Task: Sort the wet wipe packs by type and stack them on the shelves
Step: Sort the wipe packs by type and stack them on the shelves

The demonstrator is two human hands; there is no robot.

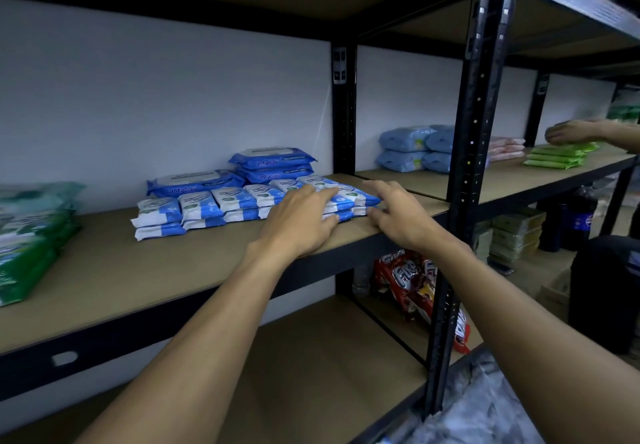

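Two-high rows of blue-white packs [201, 206] on shelf [138, 270]

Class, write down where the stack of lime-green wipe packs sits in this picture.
The lime-green packs sit far right in the head view, on the neighbouring shelf bay, just right of the pink packs, with another person's hand over them.

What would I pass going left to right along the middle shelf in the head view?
In order: green packs, blue-and-white packs, pale blue packs, black front post, pink packs, light green packs.
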